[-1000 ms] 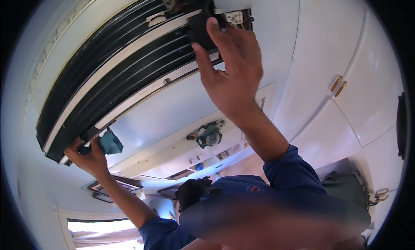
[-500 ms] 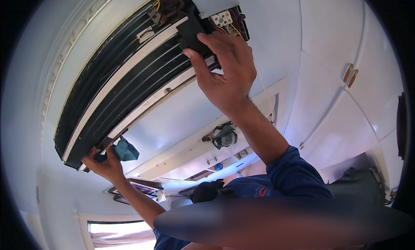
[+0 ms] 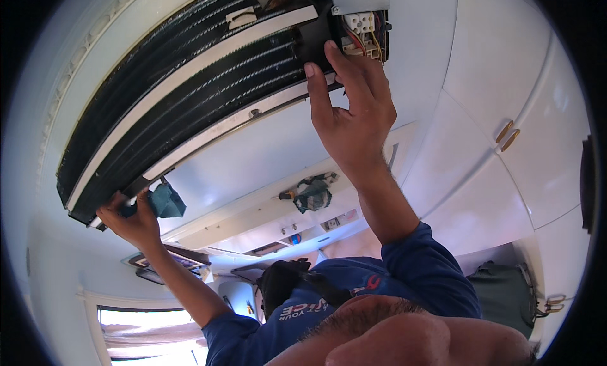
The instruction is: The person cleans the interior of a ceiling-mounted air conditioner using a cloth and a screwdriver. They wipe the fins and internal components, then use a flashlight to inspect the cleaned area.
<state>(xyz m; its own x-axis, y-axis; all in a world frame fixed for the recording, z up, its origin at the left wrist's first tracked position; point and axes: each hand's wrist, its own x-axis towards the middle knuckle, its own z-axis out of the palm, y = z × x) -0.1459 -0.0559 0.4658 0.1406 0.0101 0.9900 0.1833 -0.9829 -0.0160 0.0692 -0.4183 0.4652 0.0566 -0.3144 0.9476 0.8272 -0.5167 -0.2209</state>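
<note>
An uncovered wall air conditioner (image 3: pixel 196 91), long and black-finned with pale strips across it, spans the upper left. My left hand (image 3: pixel 134 225) has its fingers and thumb closed round the lower left corner. Beside that thumb, a teal cloth (image 3: pixel 167 201) hangs at the bottom edge; whether the hand touches it is hard to tell. My right hand (image 3: pixel 357 116) grips the black end piece (image 3: pixel 316 43) at the right, fingertips and thumb pressed on its lower part. Just past these fingers is an exposed white terminal block (image 3: pixel 360 23) with coloured wires.
White cupboards with brass handles (image 3: pixel 508 136) fill the right side. Below the unit runs a white shelf (image 3: pixel 253 208) carrying a bundled teal and grey cloth (image 3: pixel 312 195) and small items. A bright window (image 3: pixel 148 334) is at the lower left, a dark green bag-like object (image 3: pixel 502 296) at the lower right.
The view has shifted, so the unit's right end appears farther right and its left end farther left and higher. Both hands keep their places on the unit.
</note>
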